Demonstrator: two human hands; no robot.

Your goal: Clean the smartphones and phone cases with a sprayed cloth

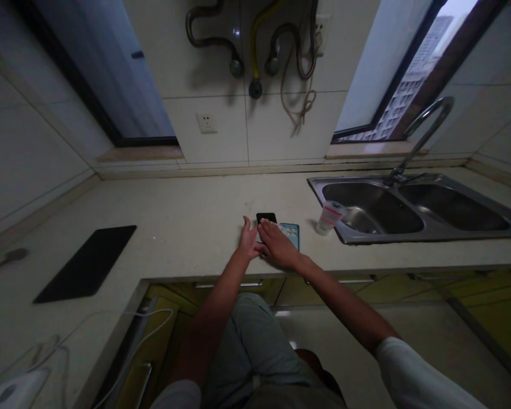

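My right hand [277, 243] lies with its fingers stretched out over a black-topped phone-like slab [266, 216] on the counter, hiding most of it. Something pale shows beside those fingers, too small to make out. Close by on the left, my left hand [247, 243] has its thumb raised apart and its fingers reaching under or against the right hand. A light-blue phone case [295, 241], or a flat piece much like one, sits partly under the right wrist, with pale round shapes on it. To its right stands a clear plastic cup [327, 218] with a red band.
A double steel sink [349, 238] with a tall faucet [430, 130] is at the right. On the left lie a black flat board [87, 264] and a white cable [153, 329]. Pipes [255, 57] hang on the wall; the counter's front edge [204, 276] is near my forearms.
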